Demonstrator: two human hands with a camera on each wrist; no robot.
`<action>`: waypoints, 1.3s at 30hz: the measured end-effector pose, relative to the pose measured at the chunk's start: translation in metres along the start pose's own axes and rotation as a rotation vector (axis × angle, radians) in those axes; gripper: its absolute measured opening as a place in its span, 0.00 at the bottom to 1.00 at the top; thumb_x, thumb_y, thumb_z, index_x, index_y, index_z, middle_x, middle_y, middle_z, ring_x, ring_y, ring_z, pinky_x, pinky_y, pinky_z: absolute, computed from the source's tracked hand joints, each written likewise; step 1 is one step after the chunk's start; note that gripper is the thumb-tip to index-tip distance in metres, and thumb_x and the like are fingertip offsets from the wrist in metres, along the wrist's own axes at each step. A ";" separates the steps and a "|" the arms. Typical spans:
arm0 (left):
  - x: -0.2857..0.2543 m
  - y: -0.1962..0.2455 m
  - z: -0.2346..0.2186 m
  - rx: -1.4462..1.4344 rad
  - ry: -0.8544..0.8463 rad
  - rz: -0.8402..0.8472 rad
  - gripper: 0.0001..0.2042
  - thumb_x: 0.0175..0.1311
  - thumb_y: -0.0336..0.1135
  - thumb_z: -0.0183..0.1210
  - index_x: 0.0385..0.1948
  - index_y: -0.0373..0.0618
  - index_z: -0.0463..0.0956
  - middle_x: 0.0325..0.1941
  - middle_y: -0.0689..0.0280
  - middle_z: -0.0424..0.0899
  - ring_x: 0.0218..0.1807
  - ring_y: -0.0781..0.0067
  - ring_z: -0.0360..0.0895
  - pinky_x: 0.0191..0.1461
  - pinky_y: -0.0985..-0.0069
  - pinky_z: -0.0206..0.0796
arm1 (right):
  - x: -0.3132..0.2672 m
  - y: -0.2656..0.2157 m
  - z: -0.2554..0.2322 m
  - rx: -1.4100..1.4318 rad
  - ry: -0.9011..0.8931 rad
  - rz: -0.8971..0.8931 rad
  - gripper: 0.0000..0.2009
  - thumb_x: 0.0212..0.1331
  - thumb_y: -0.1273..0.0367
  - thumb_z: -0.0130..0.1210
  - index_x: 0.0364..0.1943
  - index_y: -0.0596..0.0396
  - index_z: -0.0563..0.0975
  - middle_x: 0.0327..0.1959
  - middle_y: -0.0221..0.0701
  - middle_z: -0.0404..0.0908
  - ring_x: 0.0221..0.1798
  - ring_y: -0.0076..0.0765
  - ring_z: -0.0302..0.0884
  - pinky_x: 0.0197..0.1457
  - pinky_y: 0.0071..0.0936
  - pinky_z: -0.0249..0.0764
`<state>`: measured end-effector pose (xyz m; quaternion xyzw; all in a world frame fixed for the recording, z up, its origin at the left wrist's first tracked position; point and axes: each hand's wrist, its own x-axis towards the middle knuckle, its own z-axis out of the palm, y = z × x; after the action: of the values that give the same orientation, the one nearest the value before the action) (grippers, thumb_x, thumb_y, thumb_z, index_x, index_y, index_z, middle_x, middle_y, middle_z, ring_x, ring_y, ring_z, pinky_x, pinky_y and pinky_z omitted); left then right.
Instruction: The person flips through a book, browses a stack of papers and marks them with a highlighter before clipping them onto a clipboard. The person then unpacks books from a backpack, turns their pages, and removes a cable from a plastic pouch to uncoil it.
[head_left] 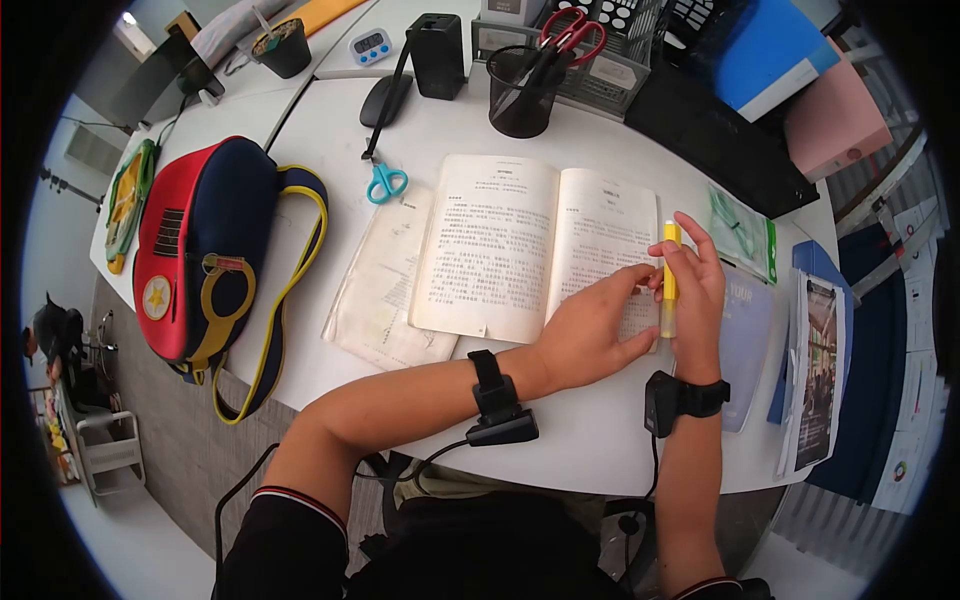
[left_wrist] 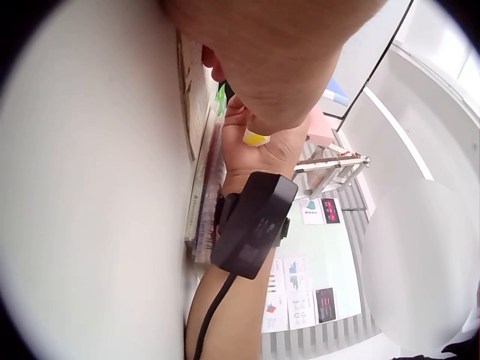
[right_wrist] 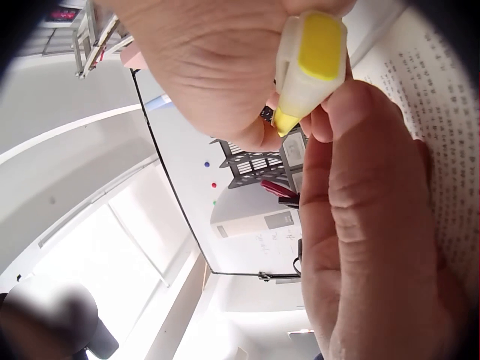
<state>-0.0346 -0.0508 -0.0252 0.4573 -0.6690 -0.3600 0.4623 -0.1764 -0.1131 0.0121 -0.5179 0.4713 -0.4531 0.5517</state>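
Head view: see left hand (head_left: 590,325) over the open book's (head_left: 490,255) lower right page, fingers bunched near the yellow highlighter (head_left: 669,280); cannot tell whether touching. Find highlighter at the book's right edge, pinched by right hand (head_left: 697,290), likely for steadiness. Read long axis as roughly parallel to the book's spine, translucent end nearward, yellow end away; cannot judge tilt. Farther out, note teal scissors (head_left: 387,185) beside the book's far left corner, probably parked clear of the pages; beyond the book, mesh pen cup (head_left: 518,112), perhaps kept within reach.
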 end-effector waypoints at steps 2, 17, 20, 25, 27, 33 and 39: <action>0.001 0.004 -0.003 -0.019 -0.013 -0.003 0.32 0.60 0.39 0.66 0.64 0.41 0.61 0.54 0.51 0.79 0.53 0.52 0.80 0.55 0.64 0.74 | 0.000 -0.002 0.000 -0.015 0.047 -0.006 0.22 0.68 0.70 0.56 0.64 0.56 0.69 0.39 0.33 0.83 0.33 0.18 0.75 0.38 0.16 0.71; -0.001 0.004 -0.005 -0.006 -0.105 -0.112 0.24 0.71 0.38 0.54 0.64 0.38 0.59 0.26 0.49 0.81 0.31 0.44 0.81 0.36 0.56 0.71 | -0.004 0.001 0.000 -0.193 0.021 -0.092 0.15 0.71 0.61 0.54 0.34 0.60 0.81 0.32 0.30 0.85 0.32 0.16 0.75 0.37 0.16 0.70; -0.001 0.006 -0.007 -0.034 -0.120 -0.167 0.23 0.74 0.43 0.51 0.59 0.32 0.61 0.24 0.49 0.80 0.28 0.42 0.79 0.33 0.56 0.70 | -0.005 0.001 0.005 -0.176 -0.045 -0.046 0.15 0.71 0.60 0.54 0.34 0.59 0.81 0.31 0.27 0.84 0.30 0.13 0.72 0.33 0.14 0.66; 0.000 0.007 -0.011 -0.038 -0.144 -0.172 0.20 0.76 0.47 0.47 0.50 0.35 0.66 0.23 0.50 0.79 0.27 0.43 0.79 0.32 0.56 0.69 | -0.007 -0.002 0.001 -0.214 -0.160 -0.049 0.25 0.75 0.50 0.41 0.35 0.58 0.80 0.33 0.27 0.83 0.29 0.14 0.69 0.31 0.15 0.63; -0.001 0.006 -0.010 -0.029 -0.169 -0.159 0.19 0.76 0.48 0.46 0.46 0.36 0.67 0.22 0.51 0.79 0.27 0.43 0.79 0.32 0.56 0.68 | -0.007 -0.004 0.002 -0.228 -0.155 -0.066 0.28 0.74 0.48 0.37 0.35 0.57 0.80 0.33 0.28 0.83 0.30 0.16 0.70 0.31 0.16 0.63; -0.002 0.002 -0.005 0.045 -0.134 -0.106 0.19 0.75 0.50 0.48 0.36 0.39 0.68 0.18 0.53 0.76 0.25 0.44 0.78 0.29 0.57 0.68 | -0.005 0.002 -0.001 -0.152 -0.143 -0.042 0.31 0.72 0.45 0.32 0.32 0.57 0.78 0.32 0.30 0.82 0.30 0.21 0.72 0.33 0.21 0.64; -0.003 0.002 -0.004 0.077 -0.132 -0.049 0.19 0.74 0.49 0.49 0.34 0.40 0.70 0.17 0.53 0.76 0.22 0.44 0.77 0.27 0.57 0.67 | -0.004 0.007 -0.007 -0.088 -0.209 -0.039 0.28 0.72 0.48 0.35 0.31 0.58 0.77 0.30 0.33 0.81 0.33 0.25 0.74 0.40 0.22 0.68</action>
<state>-0.0305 -0.0480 -0.0230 0.4663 -0.6998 -0.3746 0.3906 -0.1836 -0.1103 0.0051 -0.5950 0.4208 -0.3860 0.5656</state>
